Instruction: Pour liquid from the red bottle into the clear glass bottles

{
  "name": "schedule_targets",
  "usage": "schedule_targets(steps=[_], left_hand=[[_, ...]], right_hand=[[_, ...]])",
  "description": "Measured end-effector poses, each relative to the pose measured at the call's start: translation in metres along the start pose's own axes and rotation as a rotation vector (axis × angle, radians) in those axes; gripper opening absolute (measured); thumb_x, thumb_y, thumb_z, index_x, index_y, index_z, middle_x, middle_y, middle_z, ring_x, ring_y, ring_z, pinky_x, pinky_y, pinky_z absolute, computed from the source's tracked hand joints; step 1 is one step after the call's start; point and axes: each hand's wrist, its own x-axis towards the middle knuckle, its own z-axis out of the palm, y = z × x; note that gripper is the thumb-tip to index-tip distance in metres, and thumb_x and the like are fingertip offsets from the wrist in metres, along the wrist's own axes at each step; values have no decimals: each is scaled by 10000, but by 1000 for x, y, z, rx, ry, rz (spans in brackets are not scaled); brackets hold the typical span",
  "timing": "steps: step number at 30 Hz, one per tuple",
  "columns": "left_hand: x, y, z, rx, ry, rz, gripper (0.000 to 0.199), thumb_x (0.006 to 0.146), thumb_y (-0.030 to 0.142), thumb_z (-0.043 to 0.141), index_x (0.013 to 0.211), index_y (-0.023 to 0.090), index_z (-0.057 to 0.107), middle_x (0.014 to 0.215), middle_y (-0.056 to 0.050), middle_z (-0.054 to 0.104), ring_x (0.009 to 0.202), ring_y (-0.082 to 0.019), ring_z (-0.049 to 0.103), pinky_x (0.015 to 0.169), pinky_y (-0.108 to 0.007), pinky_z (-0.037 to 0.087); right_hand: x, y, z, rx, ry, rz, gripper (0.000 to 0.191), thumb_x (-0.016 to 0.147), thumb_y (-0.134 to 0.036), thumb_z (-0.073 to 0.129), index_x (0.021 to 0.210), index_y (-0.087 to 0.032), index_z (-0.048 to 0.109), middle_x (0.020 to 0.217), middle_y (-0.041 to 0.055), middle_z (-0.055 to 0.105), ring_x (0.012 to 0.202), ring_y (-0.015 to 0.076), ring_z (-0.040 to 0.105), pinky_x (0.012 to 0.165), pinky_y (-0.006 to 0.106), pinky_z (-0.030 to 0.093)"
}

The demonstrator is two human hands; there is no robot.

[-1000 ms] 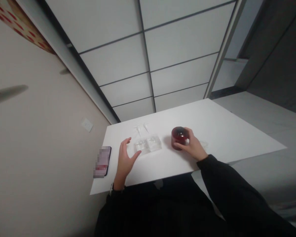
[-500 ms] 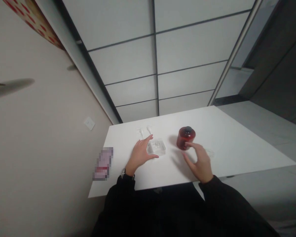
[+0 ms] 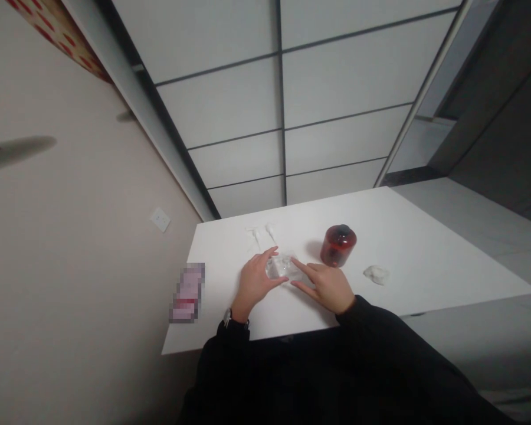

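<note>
Both L hand [image 3: 253, 280] & R hand [image 3: 331, 287] spread, thumbs apart from fingers, at opp. ends of clear box [image 3: 284, 267], just L of jar [image 3: 338, 245]; gripping or not, can't tell. White wad [image 3: 376, 274] R of jar.

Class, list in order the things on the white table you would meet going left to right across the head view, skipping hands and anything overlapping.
What looks like a phone → clear box → red bottle → crumpled whitish wad.

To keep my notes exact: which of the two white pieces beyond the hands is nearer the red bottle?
The right white piece; the left white piece lies farther from the red bottle.
</note>
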Motion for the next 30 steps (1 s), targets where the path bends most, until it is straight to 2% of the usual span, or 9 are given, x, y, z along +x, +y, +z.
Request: schedule_targets(steps=[4,7,12,15,19,21,24,26,30], left_hand=[[0,1,1,-1,-3,-10,835,764,344,926,1484,275,511,1398,-59,712,1237,-311,670,1080,-500,520],[0,2,-1,-1,-17,3,821,771,335,917,1484,276,514,1386,-61,714,1240,-312,669,1084,-500,518],[-4,2,-2,16,-10,27,784,775,335,910,1467,279,544,1365,-65,720,1228,-309,678,1078,-496,533],[-5,0,0,23,0,40,759,783,328,901,1456,286,553,1385,-61,711,1237,-304,676,1078,-484,538],[-4,-5,2,23,19,62,732,795,316,887,1445,278,553,1370,-56,719,1221,-292,684,1074,-463,540],[-3,-7,2,28,22,74,725,798,317,885,1441,272,552,1365,-58,720,1218,-292,685,1073,-454,539],[-2,-8,2,41,23,78,725,803,328,882,1444,272,548,1365,-58,721,1219,-297,683,1070,-453,539],[-2,-8,2,43,23,80,717,807,338,879,1441,270,553,1364,-60,721,1218,-298,683,1069,-456,540],[-3,-6,1,36,22,89,685,815,335,875,1423,263,567,1375,-63,716,1227,-292,678,1087,-454,531]], right_hand=[[-7,-2,-2,-93,-7,-30,533,1057,-530,521,1466,-210,638,837,68,767,690,191,692,565,289,374],[-8,-2,-6,-15,24,-21,470,1054,-498,532,1395,-206,672,836,60,764,682,184,693,577,286,396],[-14,6,-20,243,154,187,384,1032,-483,537,1239,-184,661,723,-11,678,527,149,605,549,287,448],[-30,25,-34,313,259,311,311,1015,-453,552,1164,-207,672,734,-7,669,553,148,607,591,297,512],[-69,74,-48,220,369,471,309,1006,-452,547,1112,-213,712,888,59,725,713,199,694,711,363,606],[-92,101,-48,86,328,494,359,991,-483,564,1164,-215,730,1099,117,742,901,261,734,838,445,623],[-119,128,-38,7,177,414,455,975,-517,591,1305,-227,712,1276,155,710,1126,331,703,978,542,586],[-125,132,-29,31,139,387,440,997,-503,570,1318,-237,710,1260,147,718,1120,318,700,972,531,585],[-117,124,-22,23,136,452,411,1017,-556,524,1151,-240,750,1100,119,744,982,294,719,826,456,604]])
